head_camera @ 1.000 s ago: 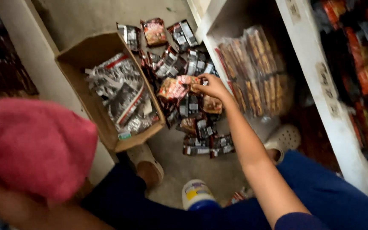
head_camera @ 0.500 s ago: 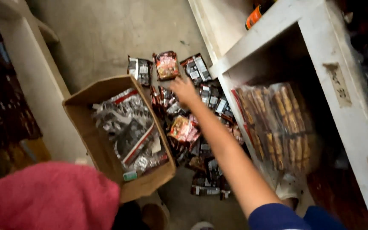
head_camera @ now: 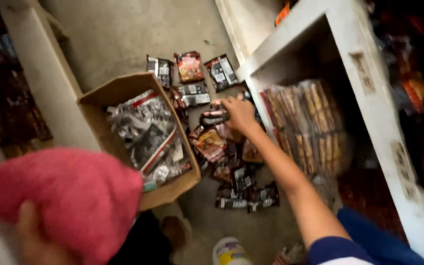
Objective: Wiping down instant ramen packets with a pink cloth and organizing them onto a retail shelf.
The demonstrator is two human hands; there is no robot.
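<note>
fingers (head_camera: 229, 104) of r hand (head_camera: 239, 114) pinch crinkly dark foil packet (head_camera: 214, 118).

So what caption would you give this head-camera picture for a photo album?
Right hand grips a dark snack packet above packets strewn on the floor beside an open cardboard box; left hand holds a pink cloth.

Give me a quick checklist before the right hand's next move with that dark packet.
1. Right hand pinches a dark snack packet: ok.
2. Grip firmness: cannot tell, blurred.
3. Cardboard box open on top, partly filled with silvery packets: ok.
4. Floor pile of packets spread loose beside the box: ok.
5. Left hand free: not ok, it holds a pink cloth.
</note>
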